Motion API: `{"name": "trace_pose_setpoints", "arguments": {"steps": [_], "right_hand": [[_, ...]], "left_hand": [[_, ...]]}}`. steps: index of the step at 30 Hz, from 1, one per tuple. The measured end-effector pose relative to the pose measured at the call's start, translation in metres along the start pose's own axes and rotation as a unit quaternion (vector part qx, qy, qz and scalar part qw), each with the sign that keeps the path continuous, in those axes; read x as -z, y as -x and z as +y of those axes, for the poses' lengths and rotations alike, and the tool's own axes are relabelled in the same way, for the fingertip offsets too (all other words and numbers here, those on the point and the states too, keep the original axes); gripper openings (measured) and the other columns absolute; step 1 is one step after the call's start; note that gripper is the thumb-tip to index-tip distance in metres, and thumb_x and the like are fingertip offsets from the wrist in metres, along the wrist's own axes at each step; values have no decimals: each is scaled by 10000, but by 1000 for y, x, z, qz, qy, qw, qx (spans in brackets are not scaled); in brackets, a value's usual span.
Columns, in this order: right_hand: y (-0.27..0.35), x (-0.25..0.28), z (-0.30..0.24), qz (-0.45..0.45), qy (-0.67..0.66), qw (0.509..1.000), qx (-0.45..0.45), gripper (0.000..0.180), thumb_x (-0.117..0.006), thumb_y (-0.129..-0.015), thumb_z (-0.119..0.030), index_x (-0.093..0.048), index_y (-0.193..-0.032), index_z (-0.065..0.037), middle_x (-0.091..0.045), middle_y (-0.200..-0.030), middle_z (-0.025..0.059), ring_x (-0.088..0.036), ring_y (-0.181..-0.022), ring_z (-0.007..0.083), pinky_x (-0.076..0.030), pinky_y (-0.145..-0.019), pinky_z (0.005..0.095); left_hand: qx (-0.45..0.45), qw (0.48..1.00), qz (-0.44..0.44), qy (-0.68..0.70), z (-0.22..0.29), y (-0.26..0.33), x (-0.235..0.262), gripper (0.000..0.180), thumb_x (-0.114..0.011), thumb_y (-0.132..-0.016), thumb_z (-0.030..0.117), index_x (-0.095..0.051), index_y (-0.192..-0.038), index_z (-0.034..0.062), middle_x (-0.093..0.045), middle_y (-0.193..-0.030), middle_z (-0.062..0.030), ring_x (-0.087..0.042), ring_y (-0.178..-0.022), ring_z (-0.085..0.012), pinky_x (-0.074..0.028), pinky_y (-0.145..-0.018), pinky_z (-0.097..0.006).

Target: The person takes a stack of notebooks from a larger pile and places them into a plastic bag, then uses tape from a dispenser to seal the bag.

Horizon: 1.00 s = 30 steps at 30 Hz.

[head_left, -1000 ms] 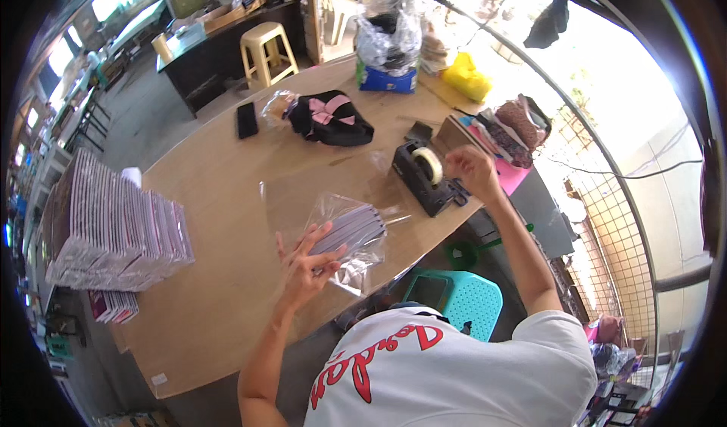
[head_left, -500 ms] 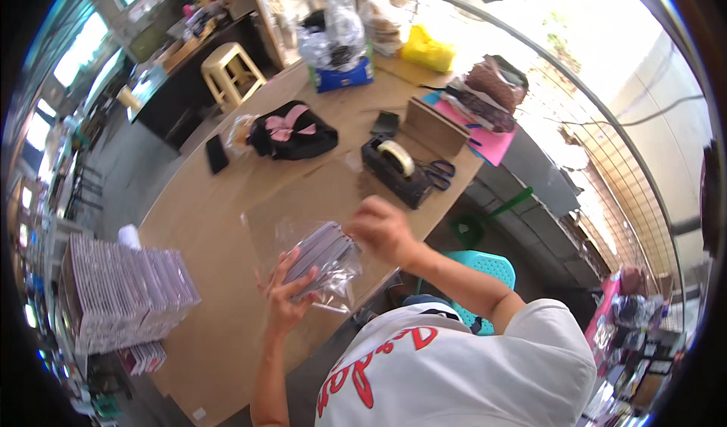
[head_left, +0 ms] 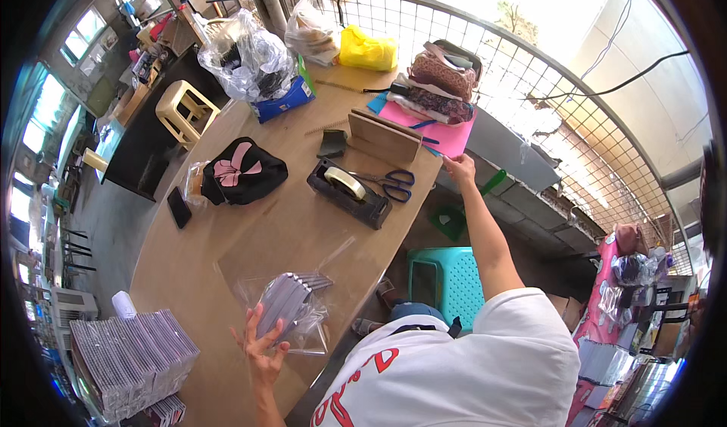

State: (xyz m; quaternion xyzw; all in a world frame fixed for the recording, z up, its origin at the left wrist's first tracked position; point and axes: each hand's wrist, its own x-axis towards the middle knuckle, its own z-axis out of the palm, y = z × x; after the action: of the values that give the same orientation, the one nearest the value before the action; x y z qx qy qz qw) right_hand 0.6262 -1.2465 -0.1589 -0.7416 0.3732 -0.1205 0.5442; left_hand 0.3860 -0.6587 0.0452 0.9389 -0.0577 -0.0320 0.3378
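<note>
- In the foreground, a left hand (head_left: pixel 261 341) steadies a small stack of thin booklets (head_left: pixel 282 303) near the bench's close edge, its fingers spread apart and touching the stack's near end rather than clamped round it.
- Loose clear film (head_left: pixel 312 337) surrounds the stack, bunching on its right; good handling here likely means light, flat pressure, with the booklets' edges kept square and the film smoothed free of folds.
- At left, a larger pile of booklets (head_left: pixel 136 359) stands on the bench (head_left: pixel 163 275), well apart from the stack in hand.
- Beyond the film, a black tape dispenser (head_left: pixel 369 210) with a pale roll sits beside dark-handled scissors (head_left: pixel 388 185); keeping the blades clear of the film would seem wise.
- Farther out, the right hand (head_left: pixel 460 169) is at the bench's edge, beside a pink folder (head_left: pixel 448 133); its fingertips look close together, but whether that grip has anything in it cannot be told.
- At the back, a yellow bag (head_left: pixel 369 50) rests before a wire mesh fence.
</note>
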Motion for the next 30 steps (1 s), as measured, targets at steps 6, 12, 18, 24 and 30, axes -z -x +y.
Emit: {"name": "trace_pose_setpoints", "arguments": {"steps": [6,12,18,24,30], "right_hand": [[-37,-6,13,119,-104,987,-1,336,-834,-770,-299,-643,-833,-31,-655,-689,52,-599,-564,116,-490,-522,266],[-36,-9,23,95,-53,994,14,342,-853,-727,-264,-612,-785,-29,-641,-668,47,-590,-554,114,-483,-521,286],[19,-4,62,-69,220,973,-24,655,-927,-584,-450,-595,-932,-5,-700,-841,139,-684,-737,247,-551,-660,360],[50,13,119,-119,220,960,-128,819,-811,-700,-546,-540,-1324,-90,-632,-1246,222,-640,-1110,362,-540,-879,420],[108,34,119,-130,46,990,7,306,-770,-799,-140,-724,-1098,-100,-711,-1062,71,-680,-903,155,-550,-749,307]], "left_hand": [[11,1000,0,12,0,0,-1,372,-747,-783,392,-765,-1118,233,-463,-1514,-81,-327,-1451,-333,61,-1149,-650],[31,999,-25,-12,-5,3,2,348,-738,-786,354,-769,-1109,230,-456,-1519,-90,-322,-1454,-329,96,-1153,-623],[14,1000,-15,18,0,-3,-1,365,-726,-792,339,-756,-1138,228,-449,-1525,-93,-308,-1462,-331,76,-1158,-629],[26,999,-29,-12,9,-5,2,384,-711,-805,367,-748,-1156,214,-445,-1527,-106,-309,-1458,-353,52,-1157,-634],[15,999,-31,-19,7,-1,3,371,-714,-799,302,-749,-1156,209,-438,-1531,-108,-320,-1452,-358,48,-1153,-641]]}}
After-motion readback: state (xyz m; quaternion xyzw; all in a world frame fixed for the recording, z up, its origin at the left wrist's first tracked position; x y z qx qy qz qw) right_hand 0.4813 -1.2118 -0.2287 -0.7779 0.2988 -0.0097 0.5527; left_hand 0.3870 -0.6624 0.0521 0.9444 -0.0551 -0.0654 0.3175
